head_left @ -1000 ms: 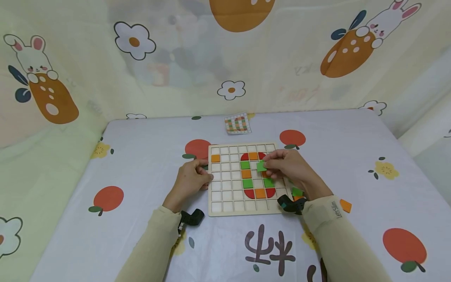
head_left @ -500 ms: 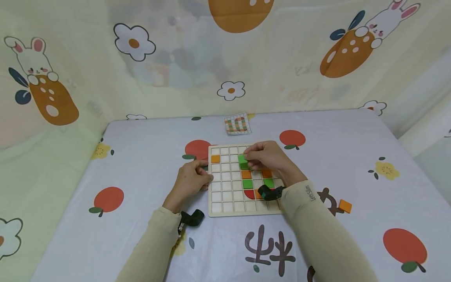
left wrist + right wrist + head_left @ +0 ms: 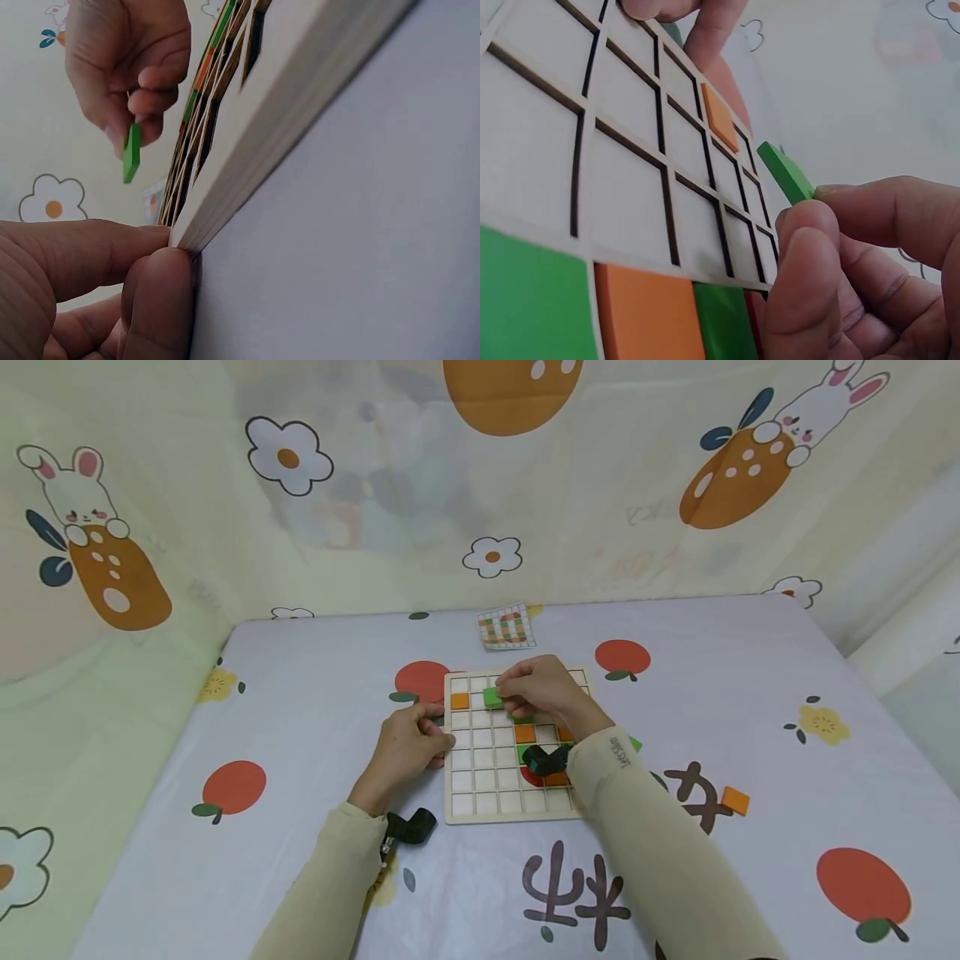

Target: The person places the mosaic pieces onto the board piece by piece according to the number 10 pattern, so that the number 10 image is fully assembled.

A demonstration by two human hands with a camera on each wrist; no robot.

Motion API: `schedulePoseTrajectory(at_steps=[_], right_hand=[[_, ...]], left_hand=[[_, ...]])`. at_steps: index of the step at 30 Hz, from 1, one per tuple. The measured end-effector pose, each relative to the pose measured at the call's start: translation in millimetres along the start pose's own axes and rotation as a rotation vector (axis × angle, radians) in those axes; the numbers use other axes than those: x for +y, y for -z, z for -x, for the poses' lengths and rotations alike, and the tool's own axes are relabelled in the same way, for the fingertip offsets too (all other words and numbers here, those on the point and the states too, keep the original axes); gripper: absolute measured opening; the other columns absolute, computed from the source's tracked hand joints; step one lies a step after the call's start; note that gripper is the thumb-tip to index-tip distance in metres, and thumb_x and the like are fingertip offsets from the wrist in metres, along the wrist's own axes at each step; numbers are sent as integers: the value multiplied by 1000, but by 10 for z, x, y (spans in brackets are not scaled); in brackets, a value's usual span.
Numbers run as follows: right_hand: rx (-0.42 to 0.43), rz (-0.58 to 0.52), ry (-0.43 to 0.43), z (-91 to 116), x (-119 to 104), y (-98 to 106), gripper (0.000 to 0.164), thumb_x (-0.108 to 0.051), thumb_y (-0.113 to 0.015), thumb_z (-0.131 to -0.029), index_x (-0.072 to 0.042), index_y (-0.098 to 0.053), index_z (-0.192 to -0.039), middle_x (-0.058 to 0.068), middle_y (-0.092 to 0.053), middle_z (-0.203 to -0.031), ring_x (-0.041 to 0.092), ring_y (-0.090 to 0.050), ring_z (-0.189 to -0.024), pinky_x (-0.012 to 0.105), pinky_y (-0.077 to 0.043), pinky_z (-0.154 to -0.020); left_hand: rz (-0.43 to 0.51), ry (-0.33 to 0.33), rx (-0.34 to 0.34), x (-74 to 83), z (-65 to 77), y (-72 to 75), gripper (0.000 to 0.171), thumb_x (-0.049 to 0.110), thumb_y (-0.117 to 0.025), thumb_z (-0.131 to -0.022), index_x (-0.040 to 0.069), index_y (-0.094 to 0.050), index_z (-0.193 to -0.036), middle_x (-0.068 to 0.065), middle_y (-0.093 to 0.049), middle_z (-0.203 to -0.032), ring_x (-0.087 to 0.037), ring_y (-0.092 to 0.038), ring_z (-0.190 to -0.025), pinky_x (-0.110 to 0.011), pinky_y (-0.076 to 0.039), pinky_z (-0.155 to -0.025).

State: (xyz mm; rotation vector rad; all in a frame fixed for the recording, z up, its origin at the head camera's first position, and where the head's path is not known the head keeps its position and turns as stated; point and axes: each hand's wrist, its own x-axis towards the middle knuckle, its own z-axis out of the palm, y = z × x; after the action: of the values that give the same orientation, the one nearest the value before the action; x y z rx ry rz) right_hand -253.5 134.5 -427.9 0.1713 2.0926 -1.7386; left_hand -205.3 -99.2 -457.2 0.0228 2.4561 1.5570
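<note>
A pale wooden grid board (image 3: 510, 819) lies on the table, with an orange tile (image 3: 459, 701) in a cell near its upper left. My left hand (image 3: 405, 747) pinches the board's left edge; in the left wrist view its thumb and finger (image 3: 161, 292) meet at that edge. Over the board's upper part, my right hand (image 3: 551, 689) pinches a green square tile (image 3: 787, 174) between thumb and finger. The right wrist view shows this tile tilted and raised above the cells. Green, orange (image 3: 649, 311) and red tiles sit in the board, partly hidden by my right hand and forearm.
Behind the board lies a small printed card (image 3: 506, 628) with a coloured grid pattern. A loose orange tile (image 3: 736, 801) rests on the cloth to the right. Part of a green tile (image 3: 636, 744) shows beside my right sleeve. A patterned curtain (image 3: 397, 510) hangs behind the table.
My right hand has moved left across the board with the green tile, from the right column of tiles past the left one. My left hand stays at the board's edge.
</note>
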Motion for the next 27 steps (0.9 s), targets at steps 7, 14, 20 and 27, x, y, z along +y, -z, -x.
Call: schedulePoseTrajectory(at_steps=[7,14,20,27], right_hand=[[6,36,8,-48,-28,-83,20,-9,-70,-98,3,-72,-113,10,-70,-78,15,-66,-61,25,-62,-61],[20,82,-9,-94,-24,-140,17,-10,-70,-98,-1,-73,-112,8,-69,-77,14,-64,-61,22,-58,-57],[47,109,-14,-112,-8,-173,15,-11,-70,-99,-2,-74,-110,8,-71,-80,13,-65,-61,20,-56,-55],[55,102,-26,-112,-4,-195,14,-10,-70,-99,-1,-73,-109,9,-72,-85,12,-67,-63,20,-56,-55]], left_hand=[[2,-1,-3,4,-10,-5,49,2,-79,-88,0,-65,-135,-9,-64,-85,-14,-64,-61,-24,-59,-56],[-2,6,-6,13,-1,-5,48,3,-79,-89,0,-65,-135,-8,-64,-85,-14,-64,-61,-25,-59,-56],[2,-1,-6,10,1,-5,46,2,-79,-89,0,-65,-133,-9,-63,-85,-15,-64,-60,-25,-59,-55],[9,8,-2,8,1,2,47,2,-79,-89,1,-65,-134,-9,-64,-84,-14,-64,-59,-25,-59,-55]])
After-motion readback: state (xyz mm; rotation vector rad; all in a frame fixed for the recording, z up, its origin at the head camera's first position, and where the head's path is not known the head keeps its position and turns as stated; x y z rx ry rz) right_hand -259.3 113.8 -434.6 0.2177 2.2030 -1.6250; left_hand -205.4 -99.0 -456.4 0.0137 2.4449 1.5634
